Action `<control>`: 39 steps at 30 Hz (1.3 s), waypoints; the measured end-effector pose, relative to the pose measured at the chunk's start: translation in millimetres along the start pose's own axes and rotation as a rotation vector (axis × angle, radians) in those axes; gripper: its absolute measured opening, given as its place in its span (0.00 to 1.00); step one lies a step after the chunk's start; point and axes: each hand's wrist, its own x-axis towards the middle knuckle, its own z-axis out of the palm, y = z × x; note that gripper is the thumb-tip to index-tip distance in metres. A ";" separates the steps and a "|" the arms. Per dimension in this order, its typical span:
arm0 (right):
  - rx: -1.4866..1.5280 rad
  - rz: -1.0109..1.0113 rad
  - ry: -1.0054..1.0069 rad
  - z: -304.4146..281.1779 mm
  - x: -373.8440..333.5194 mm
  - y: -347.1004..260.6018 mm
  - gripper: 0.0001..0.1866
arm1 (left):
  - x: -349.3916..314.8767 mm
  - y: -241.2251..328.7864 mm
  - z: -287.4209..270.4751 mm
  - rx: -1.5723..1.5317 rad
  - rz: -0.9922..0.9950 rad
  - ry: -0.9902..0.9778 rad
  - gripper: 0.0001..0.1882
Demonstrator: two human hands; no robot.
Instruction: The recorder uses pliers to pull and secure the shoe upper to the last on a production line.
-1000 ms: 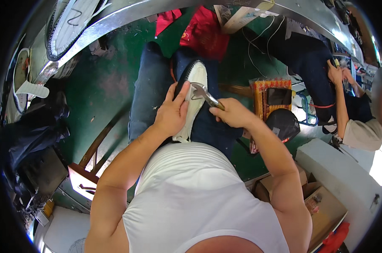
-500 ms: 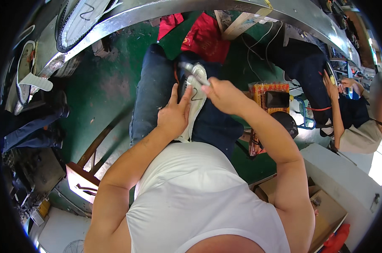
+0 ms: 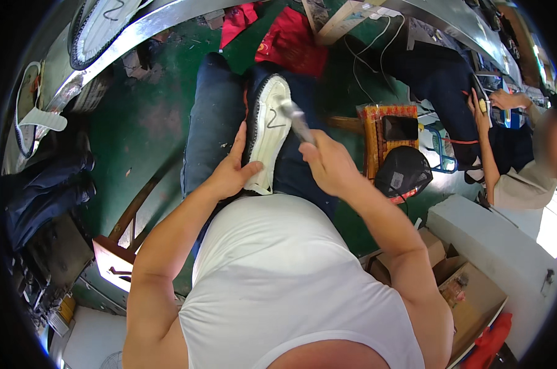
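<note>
A shoe (image 3: 267,117) lies sole-up along my right thigh, its toe pointing away from me. The pale bottom bears a dark hand-drawn mark, and a dark edge with stitching runs round it. My left hand (image 3: 230,175) steadies it near the heel, thumb across the bottom and fingers along the left side. In my right hand (image 3: 332,161) is a hammer (image 3: 300,123), gripped by its handle. Motion smears the hammer's head, which is over the right side of the shoe's front half; whether it touches cannot be made out.
A metal bench edge (image 3: 161,18) crosses the far side, with another shoe (image 3: 103,31) at its left. Red cloth (image 3: 294,46) lies on the floor. A stool (image 3: 372,141) carrying a phone (image 3: 400,128) stands right, before a seated co-worker (image 3: 524,178). An open carton (image 3: 475,301) is near right.
My left hand has slid back toward the heel, uncovering more of the shoe's bottom. The shoe has tipped to show its dark left edge. The hammer and my right hand have shifted slightly nearer.
</note>
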 end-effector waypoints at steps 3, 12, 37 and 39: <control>-0.250 0.216 -0.193 30.8 -10.9 33.7 0.21 | 4.6 10.5 1.4 -0.024 0.026 0.004 0.50; 0.280 0.246 -0.044 -9.3 22.4 26.7 0.22 | 46.0 78.4 27.1 0.846 -0.278 0.322 0.73; -0.343 0.338 -0.192 39.0 -9.2 0.8 0.23 | 21.7 30.3 9.4 0.439 -0.057 0.205 0.67; -0.318 0.261 -0.246 44.7 -1.2 10.1 0.24 | 20.0 23.5 10.9 0.453 -0.049 0.214 0.66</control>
